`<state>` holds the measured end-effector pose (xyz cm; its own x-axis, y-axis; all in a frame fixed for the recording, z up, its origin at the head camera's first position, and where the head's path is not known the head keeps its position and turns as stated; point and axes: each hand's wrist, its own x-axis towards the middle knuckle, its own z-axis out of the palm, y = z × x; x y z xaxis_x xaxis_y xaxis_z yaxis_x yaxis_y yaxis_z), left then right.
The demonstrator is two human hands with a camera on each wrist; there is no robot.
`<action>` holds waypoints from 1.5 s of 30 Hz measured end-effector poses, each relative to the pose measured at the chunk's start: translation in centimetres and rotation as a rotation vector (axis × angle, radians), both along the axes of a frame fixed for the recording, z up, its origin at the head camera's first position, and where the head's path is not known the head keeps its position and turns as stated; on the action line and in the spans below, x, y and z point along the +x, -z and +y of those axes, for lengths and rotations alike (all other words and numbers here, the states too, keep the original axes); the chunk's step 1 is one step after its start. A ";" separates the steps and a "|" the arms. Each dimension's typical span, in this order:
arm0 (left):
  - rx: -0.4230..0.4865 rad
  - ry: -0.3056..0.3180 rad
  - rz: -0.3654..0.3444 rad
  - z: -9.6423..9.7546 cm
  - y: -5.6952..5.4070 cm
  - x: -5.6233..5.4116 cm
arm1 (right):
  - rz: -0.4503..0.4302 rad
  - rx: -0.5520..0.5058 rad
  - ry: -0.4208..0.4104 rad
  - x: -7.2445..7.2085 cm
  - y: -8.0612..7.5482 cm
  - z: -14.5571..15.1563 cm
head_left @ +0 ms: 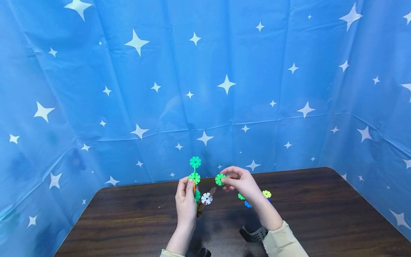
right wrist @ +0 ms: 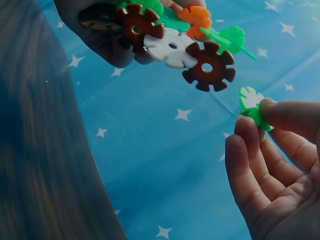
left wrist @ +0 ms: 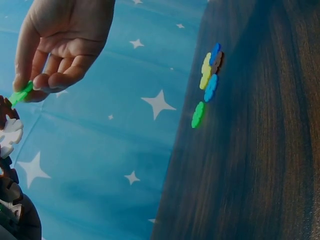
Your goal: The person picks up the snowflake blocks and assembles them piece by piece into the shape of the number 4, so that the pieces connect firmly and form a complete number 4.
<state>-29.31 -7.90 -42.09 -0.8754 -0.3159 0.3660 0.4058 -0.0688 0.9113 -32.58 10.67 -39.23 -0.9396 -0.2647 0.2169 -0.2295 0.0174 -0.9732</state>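
Note:
My left hand (head_left: pixel 185 205) grips an upright chain of notched plastic building discs joined by their slots. Green discs (head_left: pixel 194 178) stand at the top of this chain. On its right side, a white disc (head_left: pixel 207 198) sits between brown ones, clearer in the right wrist view, where an orange disc (right wrist: pixel 196 20) shows too. Between thumb and fingertips, my right hand (head_left: pixel 244 182) pinches a single green disc (right wrist: pixel 254 107). That disc is apart from the chain, a short way to its right. Part of the chain is hidden behind my left fingers.
Loose discs lie on the dark wooden table (head_left: pixel 135 221) beyond my right forearm: a green (left wrist: pixel 198 115), a brown (left wrist: pixel 217 62), and yellow and blue ones. A blue curtain (head_left: pixel 205 107) with white stars surrounds the table's back and sides.

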 end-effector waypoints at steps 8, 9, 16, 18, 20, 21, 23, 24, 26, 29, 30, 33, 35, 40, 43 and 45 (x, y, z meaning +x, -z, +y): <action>-0.004 -0.002 0.000 0.0 -0.1 0.0 | -0.013 0.001 -0.023 0.0 0.3 -0.5; -0.005 0.000 0.003 0.0 -0.1 0.0 | -0.014 0.000 -0.025 -0.1 0.3 -0.5; 0.002 0.004 0.007 0.1 0.1 0.0 | -0.010 0.001 -0.035 0.1 0.4 -0.6; 0.001 0.001 0.005 0.1 0.1 0.0 | -0.012 0.002 -0.039 0.0 0.4 -0.6; 0.000 -0.003 0.005 0.0 0.1 0.0 | -0.012 0.006 -0.041 0.1 0.5 -0.7; -0.001 -0.005 0.005 0.0 0.1 0.0 | -0.013 0.006 -0.042 0.1 0.5 -0.7; 0.002 -0.005 0.004 0.0 0.0 0.0 | -0.017 0.001 -0.046 0.1 0.5 -0.8; 0.004 -0.005 0.005 0.0 0.0 0.0 | -0.017 0.001 -0.046 0.1 0.5 -0.9; 0.009 -0.002 0.006 0.0 0.0 0.0 | -0.017 -0.013 -0.052 0.2 0.5 -1.0; 0.011 -0.002 0.007 -0.1 -0.1 0.1 | -0.020 -0.037 -0.069 0.3 0.6 -1.1; 0.011 0.000 0.007 -0.1 -0.1 0.0 | -0.016 -0.042 -0.077 0.3 0.6 -1.2; 0.009 0.002 0.009 -0.1 0.0 0.0 | -0.008 -0.056 -0.093 0.3 0.8 -1.3; 0.008 0.006 0.010 -0.1 0.0 0.0 | 0.003 -0.060 -0.098 0.3 0.8 -1.3; 0.003 0.002 0.016 -0.1 0.0 0.0 | 0.001 -0.082 -0.096 0.4 0.8 -1.3; 0.003 -0.002 0.013 0.0 -0.1 0.1 | -0.008 -0.091 -0.097 0.4 0.9 -1.4; 0.002 -0.002 0.010 0.1 -0.1 0.1 | -0.012 -0.092 -0.093 0.4 0.9 -1.3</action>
